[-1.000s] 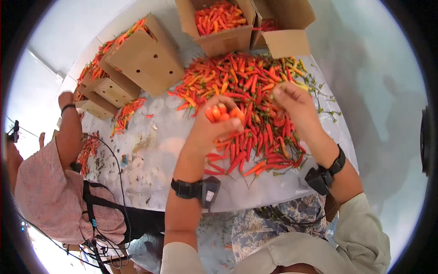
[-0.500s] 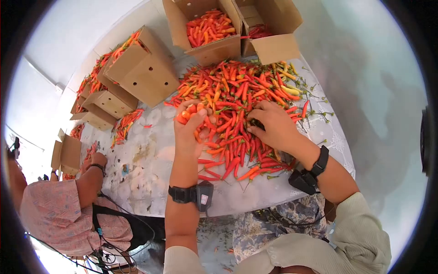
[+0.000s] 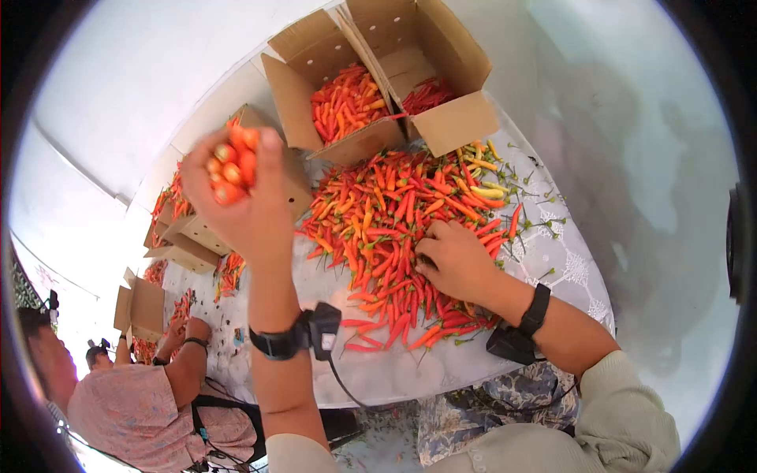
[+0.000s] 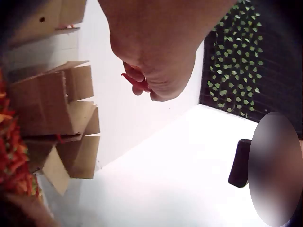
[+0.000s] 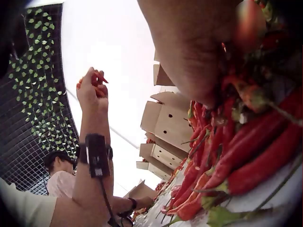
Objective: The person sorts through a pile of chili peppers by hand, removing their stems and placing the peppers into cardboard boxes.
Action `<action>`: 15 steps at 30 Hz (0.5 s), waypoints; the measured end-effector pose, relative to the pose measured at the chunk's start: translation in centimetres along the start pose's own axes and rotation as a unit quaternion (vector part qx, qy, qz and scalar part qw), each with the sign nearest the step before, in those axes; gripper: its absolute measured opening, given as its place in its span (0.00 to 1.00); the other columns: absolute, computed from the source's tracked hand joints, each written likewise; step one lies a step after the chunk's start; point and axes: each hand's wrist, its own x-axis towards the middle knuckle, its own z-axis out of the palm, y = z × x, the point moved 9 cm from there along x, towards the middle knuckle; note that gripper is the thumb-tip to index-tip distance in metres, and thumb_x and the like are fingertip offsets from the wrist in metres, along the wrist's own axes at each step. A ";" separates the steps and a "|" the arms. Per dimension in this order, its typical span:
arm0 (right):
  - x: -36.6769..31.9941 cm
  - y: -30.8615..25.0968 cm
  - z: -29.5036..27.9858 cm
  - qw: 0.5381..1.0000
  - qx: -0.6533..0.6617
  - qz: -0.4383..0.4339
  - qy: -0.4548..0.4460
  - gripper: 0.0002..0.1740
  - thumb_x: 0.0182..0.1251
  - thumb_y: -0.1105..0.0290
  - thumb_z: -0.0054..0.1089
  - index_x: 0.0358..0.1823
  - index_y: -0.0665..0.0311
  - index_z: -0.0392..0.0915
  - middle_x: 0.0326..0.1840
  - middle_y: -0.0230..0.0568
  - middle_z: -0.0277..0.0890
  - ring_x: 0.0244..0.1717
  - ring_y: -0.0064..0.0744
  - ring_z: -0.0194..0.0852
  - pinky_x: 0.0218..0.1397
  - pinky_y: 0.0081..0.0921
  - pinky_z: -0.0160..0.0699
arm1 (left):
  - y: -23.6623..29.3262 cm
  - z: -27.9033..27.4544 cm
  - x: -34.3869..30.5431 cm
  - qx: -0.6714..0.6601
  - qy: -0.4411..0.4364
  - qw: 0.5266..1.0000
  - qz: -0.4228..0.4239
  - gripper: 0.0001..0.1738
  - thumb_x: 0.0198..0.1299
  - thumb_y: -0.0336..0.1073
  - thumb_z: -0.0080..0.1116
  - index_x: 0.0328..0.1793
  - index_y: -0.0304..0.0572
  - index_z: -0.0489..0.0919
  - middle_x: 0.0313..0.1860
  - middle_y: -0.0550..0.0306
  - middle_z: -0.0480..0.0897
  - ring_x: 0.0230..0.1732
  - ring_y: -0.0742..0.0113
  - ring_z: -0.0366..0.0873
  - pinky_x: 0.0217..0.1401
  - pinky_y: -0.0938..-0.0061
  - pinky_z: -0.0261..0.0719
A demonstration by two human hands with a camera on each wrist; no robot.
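In the head view the left hand (image 3: 244,197) is raised above the table, its fingers curled round a bunch of red-orange chillies (image 3: 233,167). A red chilli tip (image 4: 135,82) pokes out past that hand in the left wrist view. The right hand (image 3: 461,264) rests on the heap of chillies (image 3: 386,205), knuckles up; its fingertips are hidden among the peppers. Up close in the right wrist view, red chillies (image 5: 255,156) with green stems lie beside the right hand (image 5: 189,52); whether it pinches one is not visible.
Two open cardboard boxes with chillies, one (image 3: 359,146) beside another (image 3: 457,126), stand behind the heap. More filled boxes (image 3: 189,248) line the left. A person in a pink shirt (image 3: 150,402) works at the left. Loose stems (image 3: 548,225) lie at the right.
The left hand has risen and moved left with its chillies, away from the heap. The right hand has moved down onto the heap. The head view has shifted, showing more of the boxes' insides.
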 end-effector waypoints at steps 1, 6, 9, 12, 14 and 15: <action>0.0 0.0 0.0 1.000 -0.007 0.001 -0.003 0.11 0.51 0.67 0.66 0.36 0.60 0.79 0.38 0.42 0.71 0.42 0.46 0.70 0.45 0.38 0.71 | 0.7 0.8 1.4 -0.021 0.024 0.999 0.027 0.20 0.52 0.34 0.71 0.47 0.37 0.74 0.43 0.57 0.74 0.42 0.72 0.74 0.49 0.77 0.75; -0.1 -0.2 -0.1 1.000 -0.014 0.003 0.000 0.11 0.52 0.65 0.65 0.34 0.62 0.79 0.39 0.42 0.70 0.43 0.45 0.70 0.45 0.40 0.72 | 1.9 6.6 4.8 0.041 0.071 0.981 0.173 0.16 0.54 0.37 0.69 0.45 0.40 0.76 0.40 0.55 0.77 0.39 0.67 0.77 0.46 0.73 0.76; -0.1 -0.1 -0.1 1.000 -0.010 0.006 -0.007 0.11 0.52 0.65 0.64 0.34 0.62 0.78 0.39 0.42 0.70 0.45 0.45 0.69 0.45 0.40 0.73 | -4.5 14.5 5.5 0.206 -0.169 0.960 0.082 0.21 0.55 0.44 0.66 0.48 0.38 0.76 0.43 0.50 0.78 0.45 0.61 0.79 0.50 0.67 0.77; 0.0 -0.1 0.0 1.000 -0.013 0.004 -0.005 0.11 0.52 0.65 0.64 0.34 0.62 0.78 0.39 0.42 0.70 0.45 0.45 0.69 0.45 0.40 0.72 | -13.3 18.5 1.4 0.280 -0.323 0.903 0.035 0.21 0.52 0.42 0.65 0.48 0.39 0.77 0.44 0.49 0.80 0.48 0.52 0.78 0.53 0.60 0.74; -0.1 -0.3 -0.1 1.000 -0.013 0.003 -0.004 0.11 0.52 0.65 0.64 0.35 0.62 0.78 0.39 0.42 0.70 0.45 0.45 0.69 0.45 0.40 0.72 | -13.4 17.9 0.6 0.264 -0.308 0.911 0.069 0.19 0.51 0.40 0.66 0.47 0.39 0.78 0.43 0.50 0.81 0.49 0.49 0.76 0.53 0.60 0.73; -0.1 -0.4 -0.1 1.000 -0.017 0.006 -0.009 0.11 0.53 0.66 0.64 0.35 0.61 0.79 0.40 0.42 0.70 0.44 0.44 0.69 0.46 0.39 0.72 | -11.7 16.7 0.5 0.246 -0.277 0.924 0.097 0.19 0.51 0.40 0.66 0.46 0.38 0.78 0.42 0.50 0.81 0.49 0.50 0.76 0.52 0.60 0.73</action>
